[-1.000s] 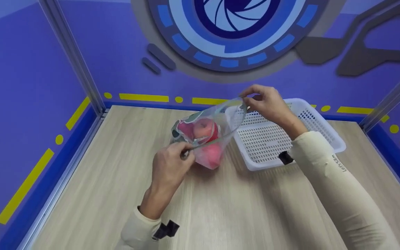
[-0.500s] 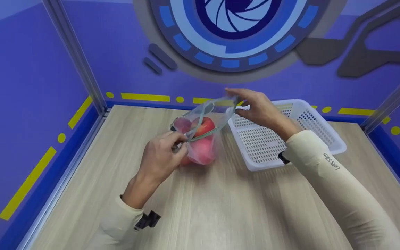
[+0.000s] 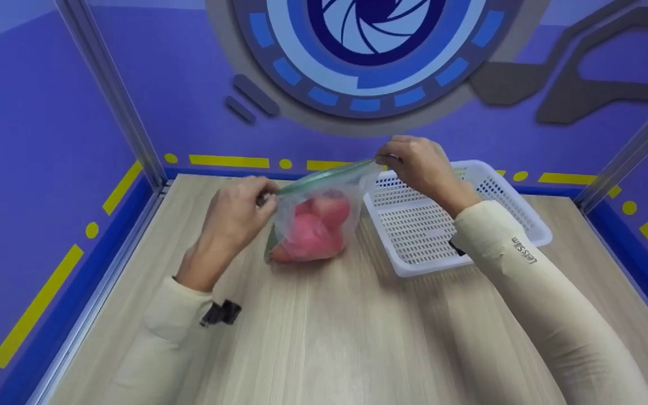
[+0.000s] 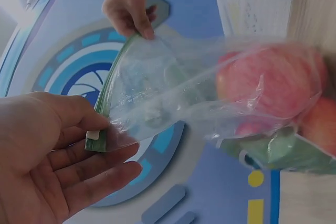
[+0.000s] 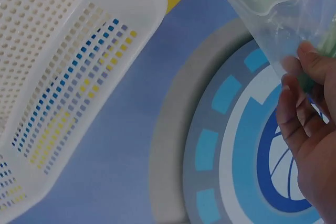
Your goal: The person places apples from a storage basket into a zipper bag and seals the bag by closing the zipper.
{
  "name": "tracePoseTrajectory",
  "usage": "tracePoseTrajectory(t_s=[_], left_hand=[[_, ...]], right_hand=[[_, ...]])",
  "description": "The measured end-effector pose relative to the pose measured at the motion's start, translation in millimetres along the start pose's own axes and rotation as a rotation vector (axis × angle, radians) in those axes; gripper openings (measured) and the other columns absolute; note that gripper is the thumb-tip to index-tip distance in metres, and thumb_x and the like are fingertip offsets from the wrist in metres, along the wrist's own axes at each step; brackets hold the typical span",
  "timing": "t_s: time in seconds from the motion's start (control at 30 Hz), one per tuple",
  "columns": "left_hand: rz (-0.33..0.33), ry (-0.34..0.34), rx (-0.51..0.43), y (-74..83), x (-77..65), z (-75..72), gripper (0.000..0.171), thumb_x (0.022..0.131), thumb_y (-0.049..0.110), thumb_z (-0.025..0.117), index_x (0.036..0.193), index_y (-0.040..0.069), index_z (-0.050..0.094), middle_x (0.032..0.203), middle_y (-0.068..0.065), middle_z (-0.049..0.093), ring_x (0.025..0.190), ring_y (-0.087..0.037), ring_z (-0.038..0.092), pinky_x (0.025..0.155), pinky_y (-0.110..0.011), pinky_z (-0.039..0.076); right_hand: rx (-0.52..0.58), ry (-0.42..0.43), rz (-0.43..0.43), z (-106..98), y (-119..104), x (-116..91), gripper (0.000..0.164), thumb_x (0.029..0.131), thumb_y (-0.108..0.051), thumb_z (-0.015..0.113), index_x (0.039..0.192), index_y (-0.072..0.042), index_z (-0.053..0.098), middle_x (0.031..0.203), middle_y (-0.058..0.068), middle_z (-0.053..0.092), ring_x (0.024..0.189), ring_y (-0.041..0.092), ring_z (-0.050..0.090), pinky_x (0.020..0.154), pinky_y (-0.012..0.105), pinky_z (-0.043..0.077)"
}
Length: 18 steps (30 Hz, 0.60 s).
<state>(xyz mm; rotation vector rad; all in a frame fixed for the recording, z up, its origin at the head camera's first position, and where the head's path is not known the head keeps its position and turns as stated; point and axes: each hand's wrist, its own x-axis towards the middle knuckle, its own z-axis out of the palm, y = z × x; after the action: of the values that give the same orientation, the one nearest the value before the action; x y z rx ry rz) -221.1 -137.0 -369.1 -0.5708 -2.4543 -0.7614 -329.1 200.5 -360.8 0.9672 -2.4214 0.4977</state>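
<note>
A clear zip bag (image 3: 324,183) with a green zip strip along its top stands on the table, several red apples (image 3: 315,225) inside it. In the left wrist view a green patch shows on the bag's lower side, by the apples (image 4: 268,82). My left hand (image 3: 239,216) pinches the left end of the zip strip between thumb and index finger; its other fingers are spread behind the plastic. My right hand (image 3: 422,171) pinches the opposite top corner, seen also in the right wrist view. The strip is stretched straight between both hands, sloping up to the right.
A white perforated plastic basket (image 3: 405,269) stands on the table to the right of the bag, under the right forearm. The wooden-look table (image 3: 324,332) is bounded by blue printed panels (image 3: 189,112) at the back and sides.
The bag's mouth was spread wide and is now pulled into a straight line. My left hand has moved up and to the left; the bag has turned its broad side to the front.
</note>
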Motion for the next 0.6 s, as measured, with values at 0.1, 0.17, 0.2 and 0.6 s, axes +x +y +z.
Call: tracePoseTrajectory(t_s=[0.1, 0.17, 0.2, 0.6], left_hand=[[-0.026, -0.034, 0.031, -7.3, 16.3, -7.9, 0.013, 0.092, -0.002, 0.069, 0.101, -0.005, 0.079, 0.095, -0.019, 0.077, 0.083, -0.033, 0.073, 0.073, -0.046, 0.06], [-0.039, -0.054, 0.05, -12.3, 26.7, -11.4, 0.014, 0.093, -0.003, 0.067, 0.1, -0.005, 0.079, 0.095, -0.019, 0.078, 0.084, -0.035, 0.073, 0.075, -0.047, 0.061], [-0.047, -0.066, 0.056, -14.6, 31.7, -12.7, 0.015, 0.093, -0.003, 0.066, 0.1, -0.005, 0.079, 0.096, -0.02, 0.078, 0.084, -0.035, 0.073, 0.075, -0.048, 0.06], [-0.042, 0.016, 0.144, -36.0, 91.4, -21.5, 0.02, 0.103, 0.003, 0.061, 0.106, -0.003, 0.079, 0.103, -0.021, 0.077, 0.091, -0.039, 0.073, 0.081, -0.053, 0.059]], right_hand=[[-0.067, 0.026, -0.027, 0.5, -0.5, 5.7, 0.006, 0.098, -0.013, 0.078, 0.099, -0.008, 0.082, 0.092, 0.007, 0.077, 0.084, 0.031, 0.069, 0.072, 0.052, 0.059], [-0.1, 0.038, -0.043, 1.5, -0.2, 10.1, 0.007, 0.097, -0.013, 0.079, 0.098, -0.008, 0.083, 0.091, 0.008, 0.077, 0.081, 0.031, 0.064, 0.068, 0.05, 0.056], [-0.114, 0.045, -0.051, 1.9, 0.0, 12.6, 0.007, 0.096, -0.013, 0.08, 0.097, -0.007, 0.083, 0.091, 0.008, 0.078, 0.08, 0.032, 0.061, 0.067, 0.049, 0.054], [-0.058, -0.041, 0.191, -11.5, -4.4, 44.6, 0.01, 0.099, -0.014, 0.078, 0.103, -0.007, 0.084, 0.099, 0.011, 0.079, 0.091, 0.032, 0.074, 0.086, 0.05, 0.061]])
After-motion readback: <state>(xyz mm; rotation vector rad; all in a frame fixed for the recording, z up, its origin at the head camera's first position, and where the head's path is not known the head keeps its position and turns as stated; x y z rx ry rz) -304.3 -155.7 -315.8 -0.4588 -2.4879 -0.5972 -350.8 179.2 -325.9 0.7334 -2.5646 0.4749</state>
